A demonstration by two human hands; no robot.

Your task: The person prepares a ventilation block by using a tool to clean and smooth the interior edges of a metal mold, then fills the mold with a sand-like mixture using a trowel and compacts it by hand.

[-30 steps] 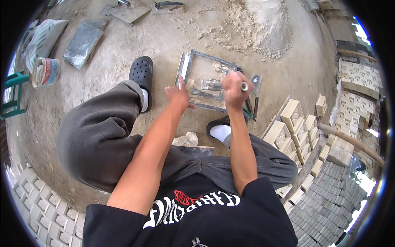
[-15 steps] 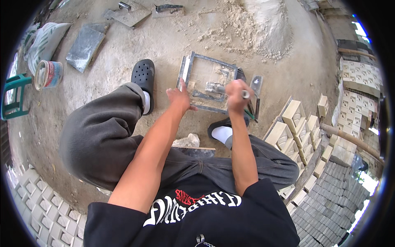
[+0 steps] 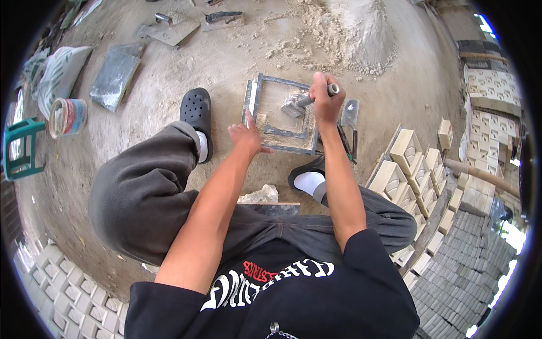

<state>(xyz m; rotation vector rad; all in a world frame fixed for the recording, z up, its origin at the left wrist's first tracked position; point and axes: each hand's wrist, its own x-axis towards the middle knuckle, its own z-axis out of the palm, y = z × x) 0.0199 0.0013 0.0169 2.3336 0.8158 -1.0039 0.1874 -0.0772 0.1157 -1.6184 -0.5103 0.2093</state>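
On the ground before me lies a square metal mould frame [image 3: 285, 150], with a smaller frame and pale sandy material inside it. My left hand [image 3: 246, 137] rests on its near left corner, fingers spread and thumb stretched along the near edge. A hammer [image 3: 293, 106] with a block-like grey head and a pipe-like handle is in my right hand [image 3: 327, 99], fingers wrapped round the handle. Its head sits low over the inner frame; whether it touches the material I cannot tell. A small trowel-like tool [image 3: 350, 113] lies just right of the mould.
My shod feet flank the mould. Pale powder [image 3: 367, 45] is heaped beyond it. Cast blocks [image 3: 403, 155] stand in rows at right. Trowels [image 3: 172, 28], a grey slab [image 3: 116, 79], a bucket [image 3: 69, 117] and a green stool [image 3: 23, 147] are at left.
The hammer, blurred half a second ago, now appears sharp, and my right hand has risen farther from me with the handle more tilted. My left hand stays on the frame.
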